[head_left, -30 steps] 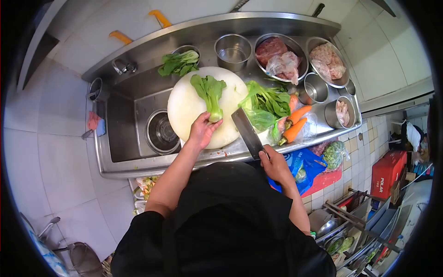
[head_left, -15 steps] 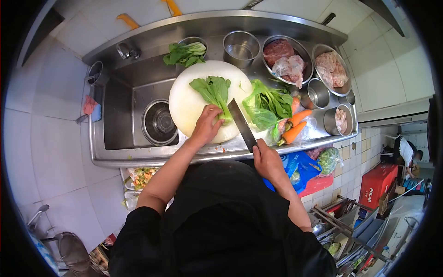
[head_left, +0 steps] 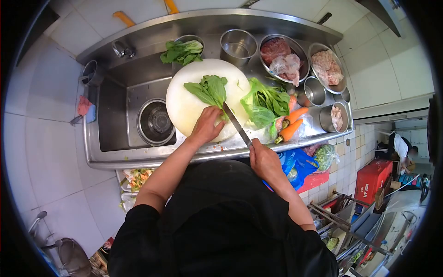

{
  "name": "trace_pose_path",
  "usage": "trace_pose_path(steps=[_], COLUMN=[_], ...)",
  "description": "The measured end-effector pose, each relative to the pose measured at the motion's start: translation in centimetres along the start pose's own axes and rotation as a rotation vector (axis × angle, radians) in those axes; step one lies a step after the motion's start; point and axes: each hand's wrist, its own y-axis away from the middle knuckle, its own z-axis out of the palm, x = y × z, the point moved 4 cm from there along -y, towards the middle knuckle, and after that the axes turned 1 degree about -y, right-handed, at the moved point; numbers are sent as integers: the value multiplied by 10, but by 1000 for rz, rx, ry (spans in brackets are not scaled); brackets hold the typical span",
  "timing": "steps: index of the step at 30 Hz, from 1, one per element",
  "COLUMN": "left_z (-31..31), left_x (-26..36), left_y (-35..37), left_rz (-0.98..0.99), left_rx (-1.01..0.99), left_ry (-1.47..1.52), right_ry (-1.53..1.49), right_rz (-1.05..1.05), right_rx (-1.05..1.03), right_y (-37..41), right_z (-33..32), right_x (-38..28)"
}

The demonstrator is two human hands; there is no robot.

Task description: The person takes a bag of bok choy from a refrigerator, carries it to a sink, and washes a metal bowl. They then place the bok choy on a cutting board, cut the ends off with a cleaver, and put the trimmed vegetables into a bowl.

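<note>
On the round white cutting board (head_left: 182, 104) lies a leafy bok choy (head_left: 211, 90), its leaves pointing away from me. My left hand (head_left: 208, 124) is closed over its stem end, fingers curled on the stalks. With my right hand (head_left: 264, 159) I grip the handle of a cleaver (head_left: 237, 123). The blade slants up and left, its tip at the stalks close to my left fingers, and shows edge-on as a narrow strip. Just right of the blade, more leafy greens (head_left: 270, 102) sit partly in a clear plastic bag on the board's edge.
A metal pot (head_left: 238, 47), a bowl of meat (head_left: 276, 51) and another meat bowl (head_left: 327, 67) line the counter's back. Carrots (head_left: 289, 130) lie at right. Left is a sink (head_left: 113, 120) holding a round basin (head_left: 157, 121). Another person (head_left: 402, 150) bends over at far right.
The cleaver has shifted left onto the bok choy's stalks, and its blade has turned from showing its flat side to nearly edge-on. My left hand keeps its hold on the stem end.
</note>
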Motion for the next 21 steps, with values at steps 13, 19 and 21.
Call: trace_pose_path(steps=[13,19,21], left_z=[9,11,12], left_x=[-6,-2,-2], left_y=[-1,-5,-4], left_rz=[-4,-5,15], left_rx=[36,94,120], left_ry=[61,51,38], right_ry=[310,353,308], right_rz=[165,136,101], right_rx=[-201,-228,-187], right_y=[-10,-20,-30], right_z=[16,27,48], right_x=[-7,-3,15])
